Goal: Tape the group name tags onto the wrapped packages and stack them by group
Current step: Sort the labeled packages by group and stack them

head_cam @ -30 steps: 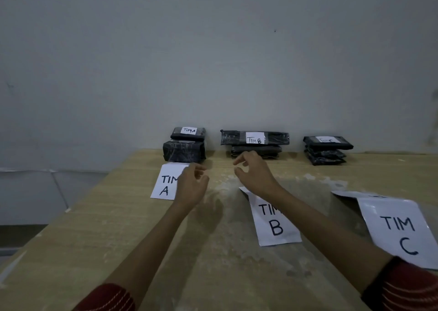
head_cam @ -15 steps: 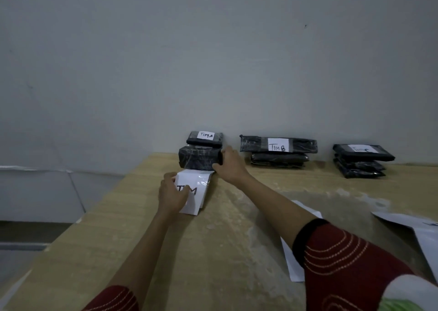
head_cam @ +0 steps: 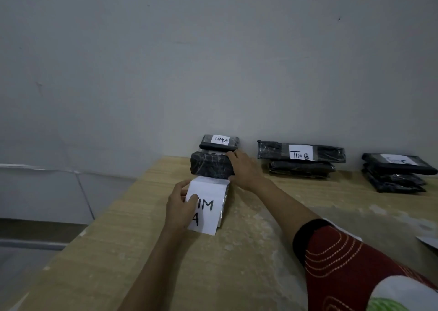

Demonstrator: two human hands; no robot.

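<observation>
sheet (head_cam: 208,206) is pinched by left hand (head_cam: 179,207) | package (head_cam: 211,167) is gripped endwise by right hand (head_cam: 244,168) | package is judged slippery, light

1. Views: one, head-worn, wide-angle.
2. Station: above the near side of the table (head_cam: 118,251), at the person's eye level.
3. Facing: forward and slightly down, toward the wall (head_cam: 166,62) behind the table's far edge.
4. Nearness: close; the left hand (head_cam: 179,210) holding the TIM A sheet (head_cam: 211,206) and the right hand (head_cam: 244,171) gripping a black package (head_cam: 211,167) sit mid-frame.
5. Framing: wall fills the upper half, table the lower.
</observation>
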